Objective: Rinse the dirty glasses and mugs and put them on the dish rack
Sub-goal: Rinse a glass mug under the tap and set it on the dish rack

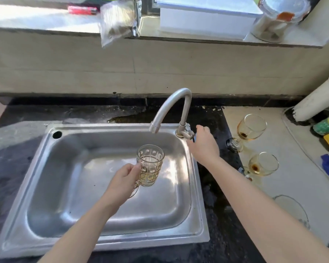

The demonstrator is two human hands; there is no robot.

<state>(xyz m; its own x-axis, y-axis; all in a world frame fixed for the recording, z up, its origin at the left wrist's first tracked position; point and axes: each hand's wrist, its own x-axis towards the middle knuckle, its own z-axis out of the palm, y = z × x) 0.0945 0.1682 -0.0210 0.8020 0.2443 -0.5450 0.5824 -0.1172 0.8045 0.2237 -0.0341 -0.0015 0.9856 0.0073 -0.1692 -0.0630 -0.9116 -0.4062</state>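
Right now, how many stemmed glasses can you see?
2, both on their sides on the counter right of the sink: far glass and near glass. A faint clear outline nearer still may be another glass; I cannot tell.

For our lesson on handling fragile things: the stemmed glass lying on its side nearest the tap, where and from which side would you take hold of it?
Take the stemmed glass by its bowl, from above, fingers across its width. It lies on its side, foot toward the sink; the short stem lies low near the counter, likely leaving little room, while the bowl stands highest.
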